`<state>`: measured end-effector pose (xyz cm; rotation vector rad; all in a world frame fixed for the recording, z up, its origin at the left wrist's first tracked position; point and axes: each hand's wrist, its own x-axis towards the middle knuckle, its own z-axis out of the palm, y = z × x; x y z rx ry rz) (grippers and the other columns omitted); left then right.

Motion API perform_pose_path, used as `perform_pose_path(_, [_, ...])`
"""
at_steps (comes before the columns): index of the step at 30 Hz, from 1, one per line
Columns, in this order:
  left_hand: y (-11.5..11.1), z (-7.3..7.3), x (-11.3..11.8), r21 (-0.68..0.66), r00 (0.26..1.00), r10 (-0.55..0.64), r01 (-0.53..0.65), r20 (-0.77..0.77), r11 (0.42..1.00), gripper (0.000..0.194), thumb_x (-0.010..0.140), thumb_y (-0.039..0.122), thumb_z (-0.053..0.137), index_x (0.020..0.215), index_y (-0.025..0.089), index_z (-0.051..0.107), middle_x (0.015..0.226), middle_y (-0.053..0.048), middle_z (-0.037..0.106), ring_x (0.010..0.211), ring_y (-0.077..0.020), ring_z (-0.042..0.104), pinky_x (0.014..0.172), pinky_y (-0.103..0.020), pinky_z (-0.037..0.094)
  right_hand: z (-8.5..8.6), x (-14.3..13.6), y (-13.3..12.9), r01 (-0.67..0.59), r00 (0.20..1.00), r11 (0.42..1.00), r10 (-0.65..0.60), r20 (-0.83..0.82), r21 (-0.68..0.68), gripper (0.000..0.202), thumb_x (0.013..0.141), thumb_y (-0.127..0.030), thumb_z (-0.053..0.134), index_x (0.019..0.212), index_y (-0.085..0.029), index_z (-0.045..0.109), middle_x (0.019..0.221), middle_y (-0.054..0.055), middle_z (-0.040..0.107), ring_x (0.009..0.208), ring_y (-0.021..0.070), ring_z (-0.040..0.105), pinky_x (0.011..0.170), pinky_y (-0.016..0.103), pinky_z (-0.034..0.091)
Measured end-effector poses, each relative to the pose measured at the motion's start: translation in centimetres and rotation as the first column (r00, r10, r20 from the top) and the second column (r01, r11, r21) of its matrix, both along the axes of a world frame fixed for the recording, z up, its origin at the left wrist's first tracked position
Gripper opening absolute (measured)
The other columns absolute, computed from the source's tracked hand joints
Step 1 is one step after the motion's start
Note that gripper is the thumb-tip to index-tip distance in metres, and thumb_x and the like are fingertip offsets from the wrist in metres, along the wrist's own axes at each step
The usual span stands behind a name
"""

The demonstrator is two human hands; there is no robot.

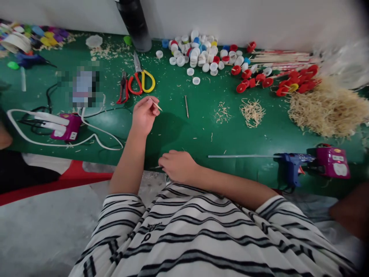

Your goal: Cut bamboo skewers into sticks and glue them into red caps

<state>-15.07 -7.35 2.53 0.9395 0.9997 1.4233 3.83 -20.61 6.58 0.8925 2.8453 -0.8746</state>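
My left hand (145,115) is raised over the green table and pinches a thin, short wooden stick (157,105), whose pointed end sticks out to the right. At the table's front edge, close to my body, my right hand (178,165) is closed with its knuckles up. Something thin and pale (156,167) shows just left of its fingers; what it is cannot be made out. A metal nail (186,106) lies on the table to the right of my left hand. Beyond that hand are scissors (141,79) with red and yellow handles and red-handled pliers (123,88).
Bottle caps (198,54) are heaped at the back beside a dark bottle (135,25). Red caps on sticks (300,80) and curly wood shavings (328,107) lie right. A blue glue gun (294,163) rests by a purple power socket (333,161). White cables (98,138) loop at left.
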Motion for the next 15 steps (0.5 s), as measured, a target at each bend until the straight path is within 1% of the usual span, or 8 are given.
perform_pose_path(2, [0.3, -0.1, -0.7, -0.001, 1.0, 0.011, -0.011, 0.024, 1.0, 0.024, 0.098, 0.034, 0.074, 0.077, 0.022, 0.072, 0.064, 0.003, 0.05, 0.052, -0.0064, 0.047, 0.053, -0.021, 0.046, -0.5, 0.3, 1.9, 0.114, 0.993, 0.993, -0.115, 0.01, 0.016, 0.021, 0.106, -0.021, 0.055, 0.115, -0.019, 0.074, 0.121, 0.008, 0.078, 0.105, 0.0225, 0.068, 0.071, 0.034, 0.039])
perform_pose_path(4, [0.6, 0.0, -1.1, -0.023, 0.998, 0.04, -0.039, 0.049, 0.999, 0.026, 0.098, 0.034, 0.075, 0.075, 0.021, 0.071, 0.062, 0.004, 0.048, 0.051, -0.0061, 0.047, 0.052, -0.02, 0.045, -0.6, 1.7, 4.2, 0.272, 0.962, 0.96, -0.274, 0.024, 0.066, 0.02, 0.104, -0.018, 0.055, 0.111, -0.019, 0.074, 0.121, 0.009, 0.076, 0.105, 0.0221, 0.069, 0.072, 0.033, 0.039])
perform_pose_path(6, [0.8, 0.1, -1.1, -0.057, 0.994, 0.075, -0.071, 0.077, 0.996, 0.027, 0.098, 0.033, 0.075, 0.074, 0.02, 0.071, 0.061, 0.004, 0.047, 0.05, -0.0059, 0.046, 0.051, -0.02, 0.044, -0.5, 4.0, 6.2, 0.434, 0.897, 0.898, -0.438, 0.057, 0.071, 0.013, 0.101, -0.018, 0.062, 0.104, -0.02, 0.074, 0.116, 0.008, 0.076, 0.1, 0.0217, 0.069, 0.071, 0.033, 0.038])
perform_pose_path(8, [0.8, 0.2, -0.9, -0.077, 0.991, 0.094, -0.087, 0.091, 0.993, 0.027, 0.098, 0.032, 0.074, 0.074, 0.019, 0.071, 0.061, 0.004, 0.047, 0.049, -0.0058, 0.045, 0.05, -0.02, 0.043, -0.7, 6.6, 7.5, 0.551, 0.829, 0.83, -0.556, 0.052, 0.082, 0.008, 0.099, -0.018, 0.066, 0.1, -0.021, 0.074, 0.114, 0.007, 0.077, 0.098, 0.0214, 0.068, 0.071, 0.032, 0.038])
perform_pose_path(10, [0.8, 0.1, -0.6, -0.069, 0.993, 0.084, -0.079, 0.077, 0.995, 0.027, 0.098, 0.031, 0.075, 0.074, 0.019, 0.071, 0.062, 0.003, 0.049, 0.049, -0.006, 0.046, 0.05, -0.02, 0.043, -0.9, 9.3, 8.3, 0.661, 0.743, 0.742, -0.668, 0.04, 0.11, 0.004, 0.096, -0.019, 0.071, 0.096, -0.021, 0.074, 0.112, 0.006, 0.077, 0.094, 0.0219, 0.067, 0.069, 0.032, 0.037])
perform_pose_path(12, [0.8, -0.2, -0.3, -0.039, 0.997, 0.056, -0.054, 0.048, 0.998, 0.026, 0.096, 0.031, 0.076, 0.074, 0.019, 0.072, 0.063, 0.003, 0.05, 0.05, -0.0061, 0.047, 0.05, -0.02, 0.042, -1.1, 11.6, 8.5, 0.725, 0.682, 0.677, -0.731, 0.006, 0.128, 0.004, 0.094, -0.018, 0.073, 0.091, -0.022, 0.073, 0.109, 0.006, 0.077, 0.092, 0.022, 0.066, 0.068, 0.032, 0.037])
perform_pose_path(14, [0.9, -0.8, -0.1, 0.0, 0.999, 0.029, -0.029, 0.015, 1.0, 0.023, 0.093, 0.032, 0.078, 0.074, 0.018, 0.074, 0.064, 0.002, 0.052, 0.051, -0.0062, 0.048, 0.05, -0.02, 0.042, -0.9, 13.1, 8.2, 0.762, 0.646, 0.638, -0.76, -0.063, 0.113, 0.006, 0.091, -0.018, 0.076, 0.089, -0.021, 0.073, 0.106, 0.006, 0.077, 0.089, 0.021, 0.066, 0.069, 0.032, 0.038])
perform_pose_path(15, [1.0, -1.2, 0.0, 0.023, 1.0, 0.018, -0.018, -0.002, 1.0, 0.023, 0.091, 0.033, 0.079, 0.074, 0.018, 0.074, 0.065, 0.001, 0.053, 0.052, -0.0064, 0.048, 0.051, -0.02, 0.041, -0.7, 13.4, 7.8, 0.774, 0.633, 0.626, -0.767, -0.1, 0.096, 0.006, 0.09, -0.017, 0.076, 0.089, -0.021, 0.073, 0.105, 0.005, 0.076, 0.087, 0.0202, 0.065, 0.07, 0.032, 0.04])
